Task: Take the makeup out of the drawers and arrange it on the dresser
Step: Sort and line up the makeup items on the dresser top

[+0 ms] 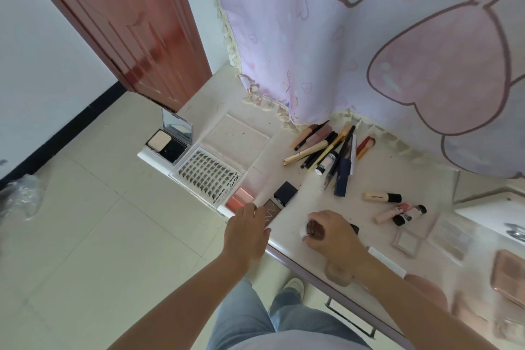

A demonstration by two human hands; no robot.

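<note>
Head view: left hand (246,231) grips foundation bottle (279,202); right hand (331,233) grips brown compact (314,229); three lipsticks (397,209) nearby.

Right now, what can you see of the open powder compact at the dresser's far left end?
The powder compact is a black square case, open, its mirrored lid standing nearly upright behind the base. The base holds a pale beige powder pan beside a dark compartment. It sits on the dresser top near its left edge, next to the lash tray. Neither hand touches it.
</note>
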